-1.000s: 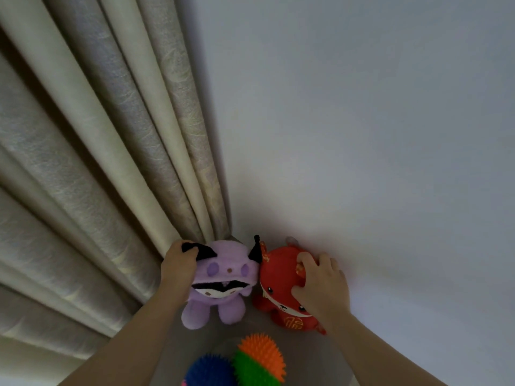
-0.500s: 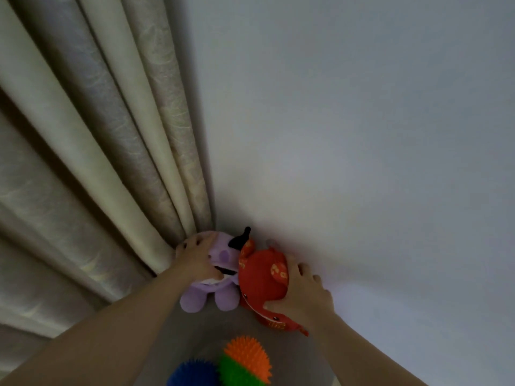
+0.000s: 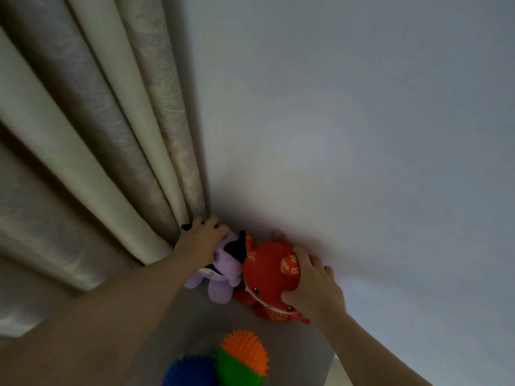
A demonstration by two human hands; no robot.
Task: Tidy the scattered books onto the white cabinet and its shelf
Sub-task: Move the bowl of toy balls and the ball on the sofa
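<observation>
Head view shows the left hand (image 3: 202,240) with its fingers curled over the head of a purple plush toy (image 3: 223,277), pushed into the corner where the curtain (image 3: 111,162) meets the wall (image 3: 362,135). The right hand (image 3: 315,288) grips a red plush toy (image 3: 267,271), thumb on its face and fingers wrapped over its crown. The two toys touch side by side.

Both sit on a pale surface (image 3: 189,324), probably the white cabinet's top, though that cannot be told for certain. No books are in view. A spiky ball (image 3: 239,358) in orange, green and blue lies nearer the camera.

The step looks like settling the toys against the wall to leave room for books. To do it well, seat each toy upright on its base, let go only once it stands unaided, and avoid trapping the curtain fold behind the purple one.
</observation>
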